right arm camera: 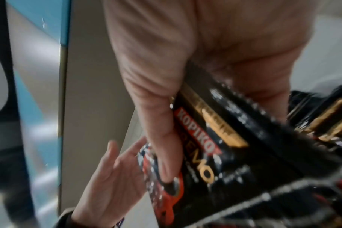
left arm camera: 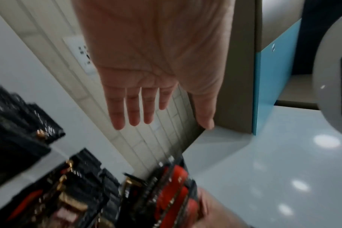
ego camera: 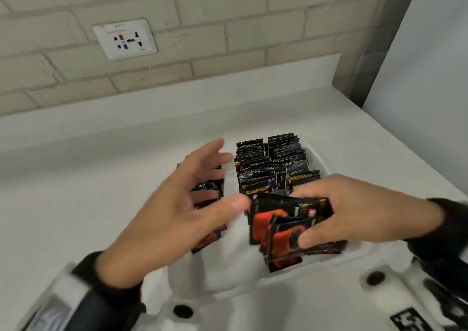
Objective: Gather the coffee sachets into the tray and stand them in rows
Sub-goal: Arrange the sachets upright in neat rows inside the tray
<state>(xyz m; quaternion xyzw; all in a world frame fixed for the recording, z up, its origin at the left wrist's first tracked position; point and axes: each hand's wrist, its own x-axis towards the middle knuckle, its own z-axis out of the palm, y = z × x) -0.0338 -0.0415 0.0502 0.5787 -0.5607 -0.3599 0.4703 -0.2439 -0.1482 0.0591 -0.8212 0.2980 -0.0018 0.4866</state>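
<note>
Many sachets: coffee sachets (ego camera: 271,168), glossy black with serrated top edges, gold bands and a red mug print; one face in the right wrist view reads "KOPIKO".
Rows: two rows stand upright and packed close in the far part of the white tray (ego camera: 314,158), edges up.
Left group: more sachets (ego camera: 210,186) stand at the tray's left side, mostly hidden behind the left hand; blurred.
Held bunch: a small bunch of sachets (ego camera: 291,226) sits over the near right part of the tray, fanned and tilted, red mug prints facing the camera; count not readable.
Right hand (ego camera: 354,211): fingers curled over the top of the bunch, thumb (right arm camera: 162,148) pressed on its front face; the bunch is pinched between them.
Left hand (ego camera: 174,209): fingers (left arm camera: 133,111) straight and spread, palm turned toward the bunch, holding nothing; thumb tip just beside the bunch's left edge, contact not resolvable.
Tray position: on the white counter (ego camera: 76,178), near its front edge.
Background: brick-pattern wall with a white socket plate (ego camera: 125,39) behind the counter.
</note>
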